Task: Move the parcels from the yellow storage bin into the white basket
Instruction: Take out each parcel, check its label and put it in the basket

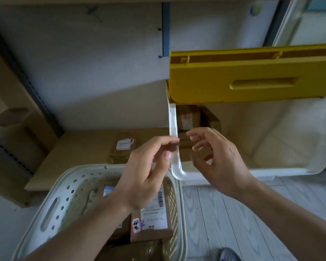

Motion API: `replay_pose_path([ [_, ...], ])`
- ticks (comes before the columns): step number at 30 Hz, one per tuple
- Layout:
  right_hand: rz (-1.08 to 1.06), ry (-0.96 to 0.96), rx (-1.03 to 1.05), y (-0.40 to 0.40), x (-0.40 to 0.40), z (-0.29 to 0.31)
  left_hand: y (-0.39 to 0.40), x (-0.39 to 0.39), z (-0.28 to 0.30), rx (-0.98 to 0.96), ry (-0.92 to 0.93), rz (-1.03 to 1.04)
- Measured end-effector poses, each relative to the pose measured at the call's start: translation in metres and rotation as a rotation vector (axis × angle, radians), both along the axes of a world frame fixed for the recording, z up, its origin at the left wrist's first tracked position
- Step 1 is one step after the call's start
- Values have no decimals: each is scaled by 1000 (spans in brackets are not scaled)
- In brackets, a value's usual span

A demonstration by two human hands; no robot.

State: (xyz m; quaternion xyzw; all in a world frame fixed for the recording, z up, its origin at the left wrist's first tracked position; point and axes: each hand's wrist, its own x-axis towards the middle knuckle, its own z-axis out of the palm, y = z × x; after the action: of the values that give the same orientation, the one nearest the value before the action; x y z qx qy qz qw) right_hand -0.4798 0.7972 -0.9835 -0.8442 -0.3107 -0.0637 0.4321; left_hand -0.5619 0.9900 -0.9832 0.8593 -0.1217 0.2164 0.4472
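Pale wood-look floor [224,219] runs under the yellow storage bin [252,85], whose yellow front flap is lifted over a white-rimmed opening. Inside that opening you can see brown parcels [188,119] stacked at the left. Below and left of the bin sits the white basket [51,204], already holding a labelled parcel [152,219]. Your left hand [147,176] hovers beside the bin's white rim, fingers loosely curled, holding nothing. Your right hand [216,157] hangs before the opening, fingers relaxed and empty.
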Motion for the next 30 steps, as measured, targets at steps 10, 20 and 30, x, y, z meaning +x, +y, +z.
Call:
replay_pose_path([
  [10,-216,53,95,-49,41,-5,-90,66,-7,-551,256,97],
  [20,-223,326,-6,-12,115,-22,-106,179,-14,-600,378,622],
  [30,-157,454,91,17,172,-55,-105,231,-47,-641,395,744],
])
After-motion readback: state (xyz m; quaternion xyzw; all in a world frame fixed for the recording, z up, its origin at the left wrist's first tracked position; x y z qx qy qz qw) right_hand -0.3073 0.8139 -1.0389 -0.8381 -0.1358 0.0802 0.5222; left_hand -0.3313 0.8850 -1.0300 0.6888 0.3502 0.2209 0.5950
